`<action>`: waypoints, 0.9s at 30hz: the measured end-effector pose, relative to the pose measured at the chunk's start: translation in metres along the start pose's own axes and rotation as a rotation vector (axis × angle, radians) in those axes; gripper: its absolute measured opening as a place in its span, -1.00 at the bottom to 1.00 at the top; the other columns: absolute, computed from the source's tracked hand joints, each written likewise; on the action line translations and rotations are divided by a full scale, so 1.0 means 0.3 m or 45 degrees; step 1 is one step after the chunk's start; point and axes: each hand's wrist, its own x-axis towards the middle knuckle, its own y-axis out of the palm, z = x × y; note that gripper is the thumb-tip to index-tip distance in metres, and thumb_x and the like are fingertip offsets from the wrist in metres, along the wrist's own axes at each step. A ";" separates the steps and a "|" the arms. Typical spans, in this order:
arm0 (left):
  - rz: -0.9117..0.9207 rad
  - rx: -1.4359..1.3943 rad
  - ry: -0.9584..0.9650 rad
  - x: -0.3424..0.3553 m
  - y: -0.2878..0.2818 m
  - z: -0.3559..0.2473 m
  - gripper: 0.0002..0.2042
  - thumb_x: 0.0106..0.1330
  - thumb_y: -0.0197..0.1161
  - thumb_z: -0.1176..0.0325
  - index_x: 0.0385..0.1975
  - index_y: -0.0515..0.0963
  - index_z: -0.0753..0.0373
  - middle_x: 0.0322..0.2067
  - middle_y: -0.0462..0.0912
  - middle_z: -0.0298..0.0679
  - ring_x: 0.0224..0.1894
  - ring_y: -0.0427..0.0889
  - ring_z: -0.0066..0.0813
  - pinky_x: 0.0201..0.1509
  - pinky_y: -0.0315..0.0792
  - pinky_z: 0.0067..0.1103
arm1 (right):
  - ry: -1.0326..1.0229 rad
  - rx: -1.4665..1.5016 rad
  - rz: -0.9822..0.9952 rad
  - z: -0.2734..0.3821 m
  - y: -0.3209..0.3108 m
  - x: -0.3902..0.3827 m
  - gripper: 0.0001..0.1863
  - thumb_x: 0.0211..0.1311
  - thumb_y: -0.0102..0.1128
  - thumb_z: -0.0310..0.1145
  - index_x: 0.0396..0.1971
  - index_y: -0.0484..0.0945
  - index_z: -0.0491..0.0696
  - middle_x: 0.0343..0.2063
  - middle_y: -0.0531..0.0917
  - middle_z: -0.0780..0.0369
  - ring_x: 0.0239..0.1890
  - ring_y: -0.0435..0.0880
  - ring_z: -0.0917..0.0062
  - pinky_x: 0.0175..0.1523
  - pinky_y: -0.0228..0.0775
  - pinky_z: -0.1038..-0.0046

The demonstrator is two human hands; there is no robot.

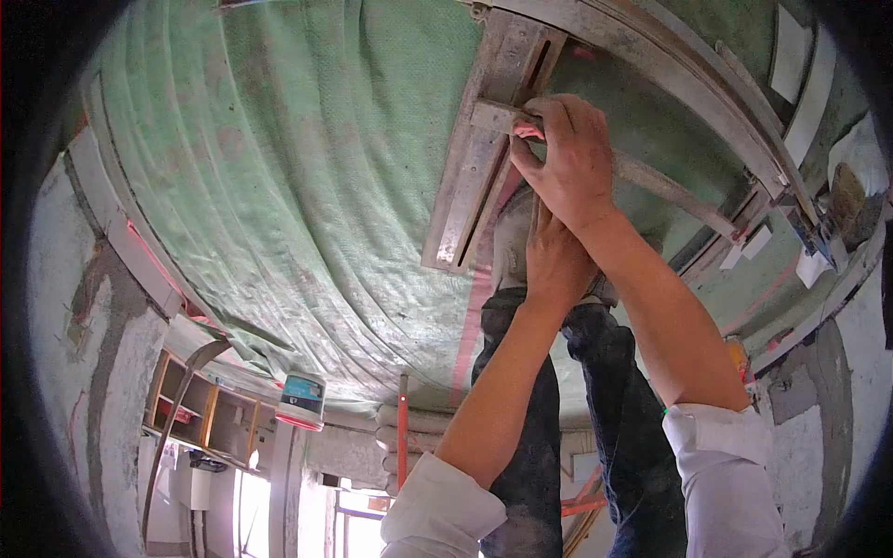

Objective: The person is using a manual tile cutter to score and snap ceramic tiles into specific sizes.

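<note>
Crossing the slotted metal channel [474,167] at a slant, one long, dusty bar [679,192] runs from just left of the worker's right hand [572,167] toward the right, over the green sheet [279,139]. Right hand: fingers curled at the bar, thumb and forefinger nearly meeting; a pinkish bit shows between them, fingertip or object, cannot tell. Whether the grip is firm is hidden. Left hand [558,265]: on the near side, partly covered by the right wrist; cannot tell how far open it is or whether it holds anything.

Handling, estimated: bar stiff, moderately heavy for its length, unlikely to break; dust could make it slip. Best hold probably near mid-length, with a second hold toward the right end for balance. Sheet: soft, wrinkles easily, could bunch underfoot.

Count: hands, two; bar, one; slotted channel, one; long rail [688,84] at far right, at least one; white tub [301,400] at near left, one; orange-red upright pole [403,428], one; small white scraps [758,243] by the bar's right end, at least two.
</note>
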 end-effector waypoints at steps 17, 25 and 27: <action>0.013 -0.056 -0.039 0.016 0.014 0.021 -0.33 0.34 0.47 0.21 0.44 0.50 0.31 0.44 0.47 0.12 0.50 0.38 0.27 0.58 0.37 -0.11 | 0.003 0.083 0.035 -0.017 0.009 0.002 -0.51 0.11 0.59 -0.26 0.02 0.60 -0.03 -0.03 0.63 0.08 0.08 0.64 0.05 0.24 0.47 0.03; 0.032 -0.072 -0.156 0.007 -0.028 -0.019 -0.27 0.42 0.38 0.21 0.59 0.34 0.19 0.53 0.42 -0.01 0.59 0.29 0.24 0.68 0.28 -0.08 | -0.084 0.177 0.147 0.003 -0.128 -0.025 -0.43 0.27 0.56 -0.10 0.19 0.63 -0.04 0.09 0.67 0.09 0.15 0.64 0.04 0.27 0.46 0.04; 0.162 0.081 -0.126 0.009 -0.011 -0.023 -0.29 0.47 0.32 0.12 0.60 0.34 0.12 0.54 0.43 -0.04 0.59 0.33 0.15 0.68 0.26 -0.10 | -0.165 0.028 0.253 0.010 -0.167 -0.041 -0.32 0.33 0.49 -0.04 0.35 0.56 -0.06 0.24 0.60 0.07 0.25 0.61 0.07 0.38 0.40 0.01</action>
